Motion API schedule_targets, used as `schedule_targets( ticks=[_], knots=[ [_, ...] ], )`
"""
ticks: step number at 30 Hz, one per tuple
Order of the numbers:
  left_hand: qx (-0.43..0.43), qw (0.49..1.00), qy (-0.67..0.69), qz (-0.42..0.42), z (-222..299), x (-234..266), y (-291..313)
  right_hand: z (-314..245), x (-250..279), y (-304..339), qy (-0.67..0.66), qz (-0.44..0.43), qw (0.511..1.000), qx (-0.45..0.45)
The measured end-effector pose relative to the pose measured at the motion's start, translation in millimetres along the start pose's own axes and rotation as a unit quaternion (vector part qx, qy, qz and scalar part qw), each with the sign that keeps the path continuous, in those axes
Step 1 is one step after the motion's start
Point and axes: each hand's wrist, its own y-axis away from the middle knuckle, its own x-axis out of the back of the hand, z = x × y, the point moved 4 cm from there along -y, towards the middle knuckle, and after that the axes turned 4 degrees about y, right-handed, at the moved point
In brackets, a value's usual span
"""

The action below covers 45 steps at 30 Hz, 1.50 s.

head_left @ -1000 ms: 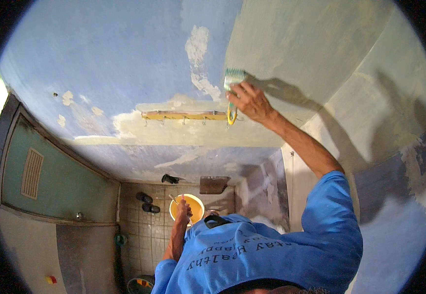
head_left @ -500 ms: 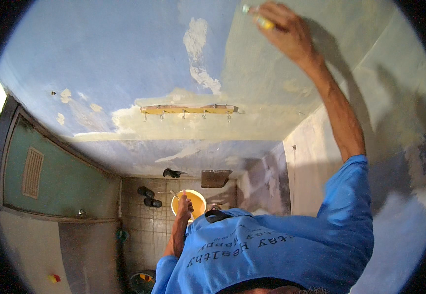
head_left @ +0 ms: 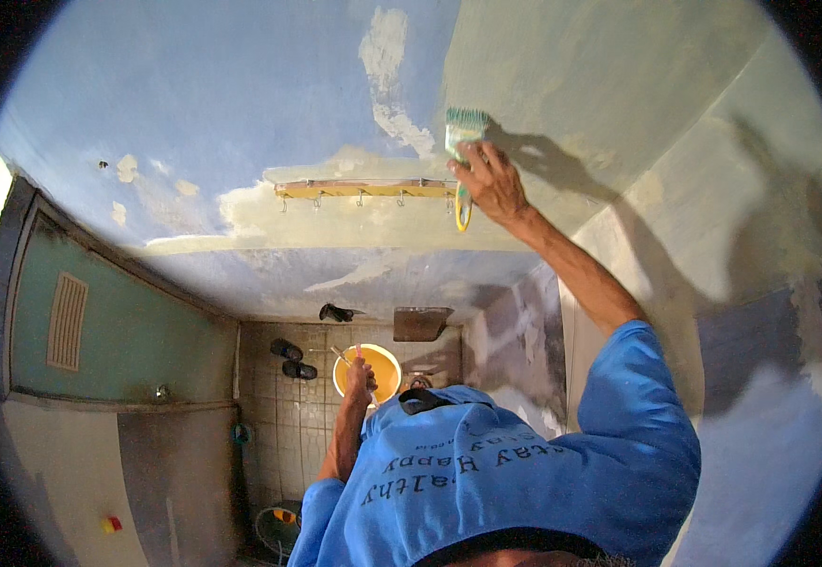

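A wide paintbrush (head_left: 465, 132) with green bristles and a yellow-edged handle is gripped in my right hand (head_left: 497, 184). The bristles point up and lie against the wall, just right of the border between blue and greenish paint. My fingers wrap the brush between bristles and handle loop. Lower down, my left hand (head_left: 360, 376) is closed over the near part of a white-rimmed bucket (head_left: 387, 364) with orange-yellow inside, apparently on its handle. A thin stick (head_left: 341, 356) shows beside that hand at the rim. My fingers hide most of what it grips.
A yellow hook rail (head_left: 363, 191) is fixed to the wall left of the brush. Below are dark slippers (head_left: 293, 360), a dark board (head_left: 421, 324) and a black item (head_left: 337, 312) by the wall. A green door (head_left: 113, 312) stands at left; another wall meets at right.
My right hand has brought the brush down the wall from the top edge to beside the hook rail, so the whole brush now shows. My left hand stays at the bucket.
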Motion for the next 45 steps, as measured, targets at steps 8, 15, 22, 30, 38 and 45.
schedule_targets(
  ticks=[8, 15, 22, 30, 38, 45],
  knots=[
    [0.057, 0.998, 0.026, -0.019, -2.6, 3.9, -2.2, -55.2, -59.5, 66.9, -0.096, -0.078, 0.992, -0.035],
    [0.049, 0.999, 0.017, -0.002, -8.6, 9.5, -10.6, -50.0, -40.2, 58.8, -0.220, -0.126, 0.965, -0.065],
    [0.101, 0.995, -0.002, -0.023, -7.8, 15.1, -24.8, 25.1, 4.7, 0.8, -0.215, -0.039, 0.972, -0.081],
    [0.076, 0.996, -0.005, -0.044, 2.6, 7.9, -10.7, 74.6, 130.1, -71.7, -0.049, 0.104, 0.992, -0.047],
    [0.084, 0.996, -0.006, -0.034, -2.6, 13.6, -27.2, -2.2, -3.9, 46.2, -0.028, -0.017, 0.996, -0.079],
    [0.063, 0.998, -0.018, -0.023, -6.7, 20.2, -31.5, -24.3, -37.2, 68.8, -0.235, -0.102, 0.962, -0.100]
  ],
)
